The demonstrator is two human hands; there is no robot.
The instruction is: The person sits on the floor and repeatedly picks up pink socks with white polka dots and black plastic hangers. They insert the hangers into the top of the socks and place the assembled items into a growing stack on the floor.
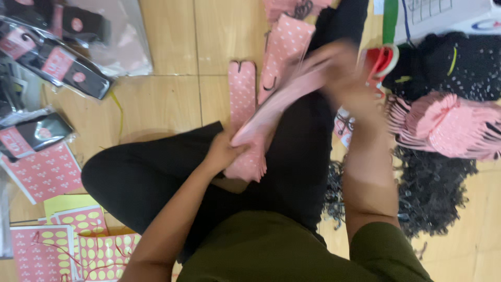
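I sit on a wooden floor with my legs in black trousers. My left hand (223,151) grips the near end of a pink dotted sock (271,107) over my lap. My right hand (347,78) is blurred with motion and holds the far end of the same sock, stretching it upward to the right. Under the sock, on my knee, lies another pink dotted sock on a card (243,96), and a further pink dotted sock (284,44) lies behind it.
A bundle of pink socks (449,125) and black dotted socks (443,193) lie at the right. Packaged black socks in clear bags (62,68) lie at the left, with pink sticker sheets (47,175) near them. A red tape dispenser (381,60) sits beyond my right hand.
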